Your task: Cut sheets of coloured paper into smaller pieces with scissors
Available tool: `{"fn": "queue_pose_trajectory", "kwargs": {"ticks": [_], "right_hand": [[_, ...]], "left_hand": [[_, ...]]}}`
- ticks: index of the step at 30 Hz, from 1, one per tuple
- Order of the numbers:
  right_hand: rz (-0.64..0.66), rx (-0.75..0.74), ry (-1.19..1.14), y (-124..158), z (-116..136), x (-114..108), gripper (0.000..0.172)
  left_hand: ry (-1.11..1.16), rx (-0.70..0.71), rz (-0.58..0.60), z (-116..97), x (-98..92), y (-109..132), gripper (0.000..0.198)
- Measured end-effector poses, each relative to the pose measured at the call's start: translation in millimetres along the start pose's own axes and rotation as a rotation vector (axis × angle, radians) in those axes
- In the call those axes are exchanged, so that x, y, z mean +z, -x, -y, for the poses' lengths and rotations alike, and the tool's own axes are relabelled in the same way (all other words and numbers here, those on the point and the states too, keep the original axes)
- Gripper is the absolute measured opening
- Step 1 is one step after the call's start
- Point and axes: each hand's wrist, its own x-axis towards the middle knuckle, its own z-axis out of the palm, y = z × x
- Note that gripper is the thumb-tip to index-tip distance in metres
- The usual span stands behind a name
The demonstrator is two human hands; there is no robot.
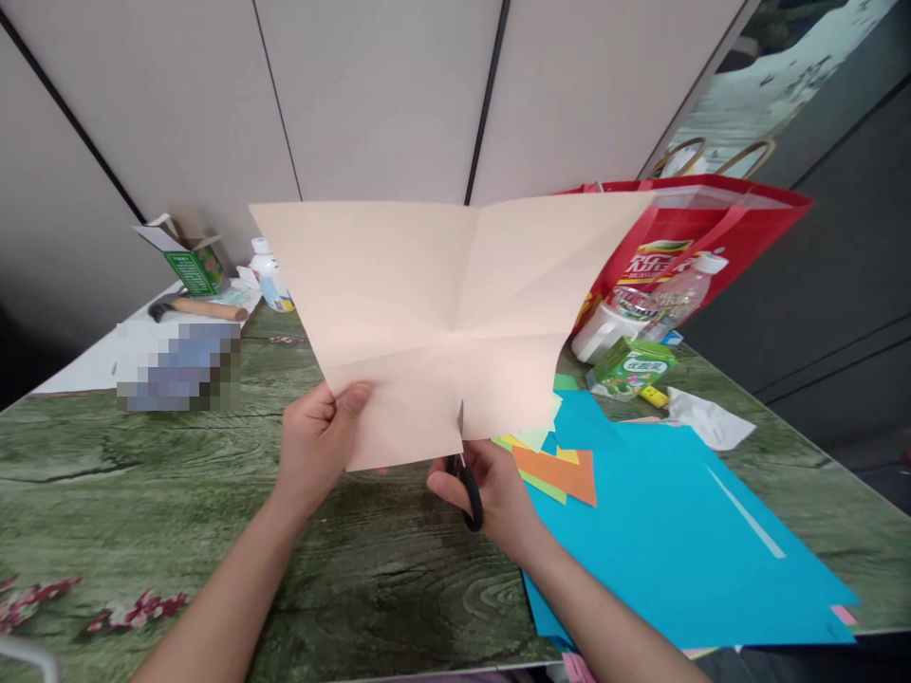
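A creased, pale peach sheet of paper (pixel 399 294) stands up in front of me, with fold lines crossing near its middle. My left hand (pixel 320 432) pinches its lower left edge, thumb on the near face. In my right hand (pixel 491 489) are black-handled scissors (pixel 471 498), fingers in the loops. One blade shows in front of the paper at the bottom edge, close to the vertical crease, and a short cut opens there. The other blade is hidden behind the sheet.
Blue sheets (pixel 683 522) with coloured paper scraps (pixel 562 470) lie at right. Behind them stand a green box (pixel 630 368), a plastic bottle (pixel 687 294) and a red bag (pixel 740 228). At left are a hammer (pixel 206 309), an open green box (pixel 192 270) and a white bottle (pixel 269 275).
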Motion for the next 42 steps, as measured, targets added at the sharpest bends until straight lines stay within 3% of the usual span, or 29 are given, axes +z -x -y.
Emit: {"fn": "queue_pose_trajectory", "kwargs": {"ticks": [11,42], "right_hand": [[-0.020,0.007,0.012,-0.5,0.9,-1.1,0.026],[-0.060,0.055,0.095,-0.5,1.2,0.4,0.039]], "left_hand": [[0.003,0.001,-0.006,-0.3,-0.8,0.7,0.024],[-0.002,-0.010,-0.013,1.6,-1.2,-0.2,0.026]]}}
